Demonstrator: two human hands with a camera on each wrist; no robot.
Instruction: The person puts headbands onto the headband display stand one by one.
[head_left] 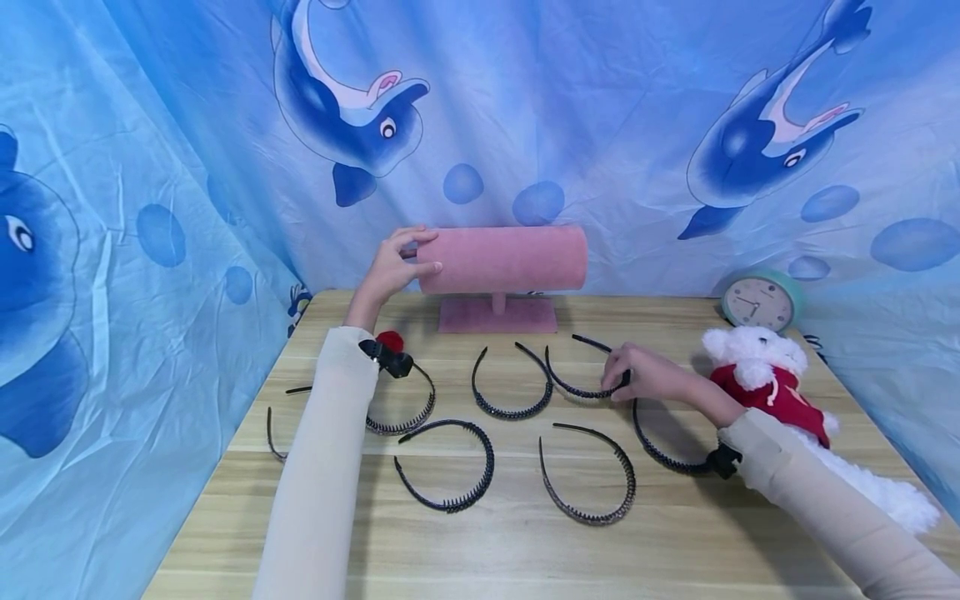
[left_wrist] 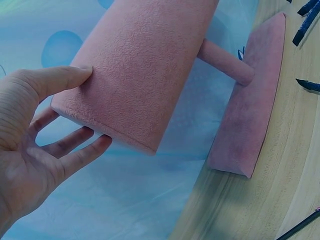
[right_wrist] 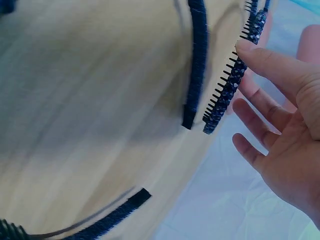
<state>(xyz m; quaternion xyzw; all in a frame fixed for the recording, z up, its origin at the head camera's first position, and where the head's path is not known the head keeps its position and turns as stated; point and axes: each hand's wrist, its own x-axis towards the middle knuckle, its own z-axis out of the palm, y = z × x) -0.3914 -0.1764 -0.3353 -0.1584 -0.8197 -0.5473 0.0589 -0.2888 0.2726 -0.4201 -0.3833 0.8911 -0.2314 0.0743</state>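
My left hand (head_left: pixel 387 271) holds the left end of a pink fuzzy roll-shaped display stand (head_left: pixel 502 260), the thumb on its front and the other fingers about its end. The roll sits on a post above a flat pink base (left_wrist: pixel 250 100). On the right, my right hand (head_left: pixel 647 375) pinches a black toothed headband (right_wrist: pixel 227 90) between thumb and fingers; its band is studded with shiny beads. Another black headband (head_left: pixel 667 458) lies just below the right wrist. In the right wrist view, a dark band (right_wrist: pixel 197 65) is beside the held one.
More black headbands lie on the wooden table (head_left: pixel 480 558), one at the middle (head_left: pixel 517 412) and others nearer the front. A red ball-like piece (head_left: pixel 390 340) is by the left wrist. At right are a white plush toy (head_left: pixel 757 358) and a round clock (head_left: pixel 759 302). Blue dolphin-print cloth surrounds the table.
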